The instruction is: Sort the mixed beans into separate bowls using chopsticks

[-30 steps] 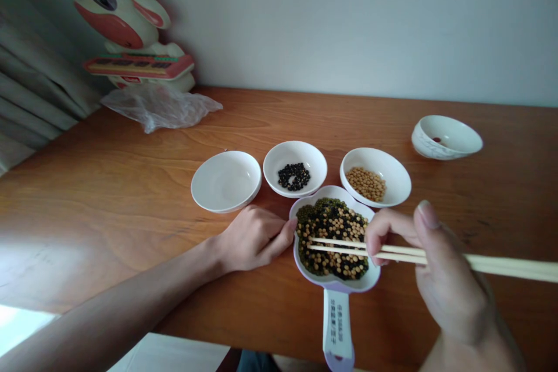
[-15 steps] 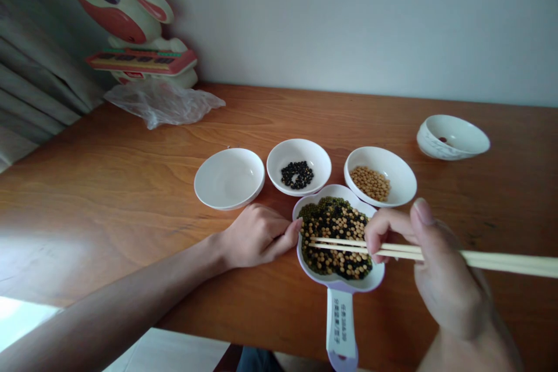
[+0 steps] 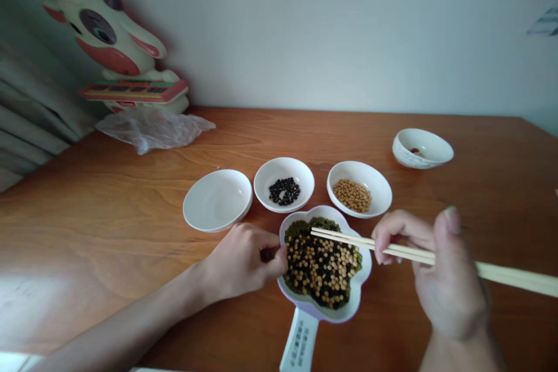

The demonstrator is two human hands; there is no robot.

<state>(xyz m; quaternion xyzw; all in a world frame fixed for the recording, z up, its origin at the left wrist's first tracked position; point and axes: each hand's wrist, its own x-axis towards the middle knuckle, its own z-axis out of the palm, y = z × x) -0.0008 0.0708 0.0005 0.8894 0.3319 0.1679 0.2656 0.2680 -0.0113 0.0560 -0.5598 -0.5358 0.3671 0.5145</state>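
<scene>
My left hand (image 3: 244, 261) pinches the left rim of a flower-shaped pan (image 3: 365, 273), white inside with a lilac edge. Its labelled handle points toward me and slightly left. A mix of beans (image 3: 320, 273), yellow, black and small green, fills the pan. In my right hand (image 3: 449, 279) is a pair of light wooden chopsticks (image 3: 361, 241), their tips close together over the far part of the beans. Whether the tips hold a bean cannot be made out. Just behind the pan stand a bowl with black beans (image 3: 284, 190) and a bowl with yellow beans (image 3: 352, 195).
An empty white bowl (image 3: 217, 200) stands left of the black-bean bowl. Farther back on the right, another bowl (image 3: 422, 148) holds something small and reddish. A crumpled plastic bag (image 3: 157, 131) lies by a cow-shaped toy keyboard (image 3: 135, 90) against the wall.
The pan has turned, its handle swinging to the left, with my left hand still at the rim. The chopstick tips have moved toward the pan's far side. The view has shifted up and right.
</scene>
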